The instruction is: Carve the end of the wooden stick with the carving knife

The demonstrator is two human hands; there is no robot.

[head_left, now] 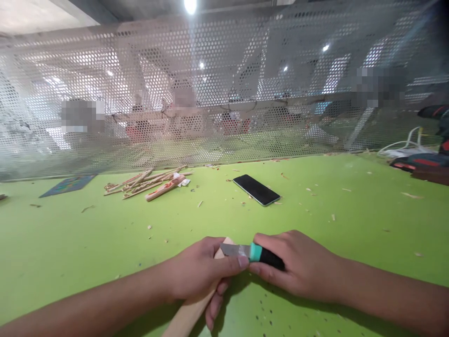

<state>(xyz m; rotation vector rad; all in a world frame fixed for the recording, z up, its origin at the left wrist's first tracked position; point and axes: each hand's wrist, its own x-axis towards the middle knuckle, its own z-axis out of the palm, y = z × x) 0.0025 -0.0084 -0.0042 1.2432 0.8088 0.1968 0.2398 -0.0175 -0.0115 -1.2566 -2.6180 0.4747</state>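
A pale wooden stick runs up from the bottom edge, and my left hand is wrapped round it near its upper end. My right hand grips a carving knife by its black and turquoise handle. The short metal blade lies across the stick's upper end, pointing left. My left thumb presses against the blade near the handle. Part of the stick is hidden under my left hand.
A black-screened phone lies beyond my hands on the green tabletop. Carved wooden sticks are piled at the back left beside a patterned card. A power drill stands far right. Shavings are scattered about; a perforated screen borders the back.
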